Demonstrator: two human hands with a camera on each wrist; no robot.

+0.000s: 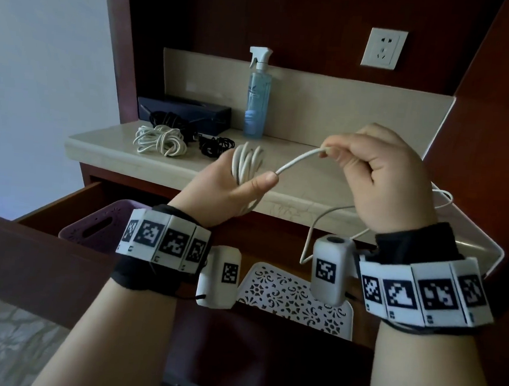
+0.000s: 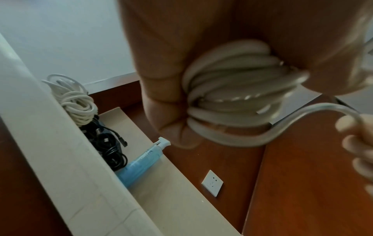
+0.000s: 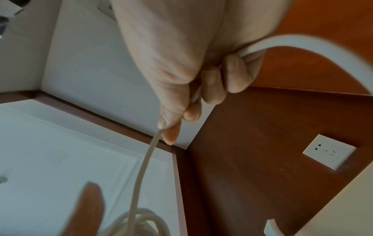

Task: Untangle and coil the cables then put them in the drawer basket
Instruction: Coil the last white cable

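Winding the white cable, one loop at a time

Our right hand (image 1: 391, 176) pinches the free run of the white cable (image 1: 298, 159) between thumb and fingertip to feed it taut, while our left hand (image 1: 232, 185) curls round the coil (image 1: 247, 161) so loops can't spring loose. Behind the coil, more cable bundles (image 1: 160, 139) wait on the counter (image 1: 104, 150); below it, the drawer basket (image 1: 296, 299) sits open and ready.

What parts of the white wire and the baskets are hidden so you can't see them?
- White cable: in the head view its loose tail runs behind the right hand and wrist; no plug shows.
- Coil: in the left wrist view the left hand covers part of it, and motion blurs it.
- Purple basket and white basket: in the head view the wrists hide their insides.
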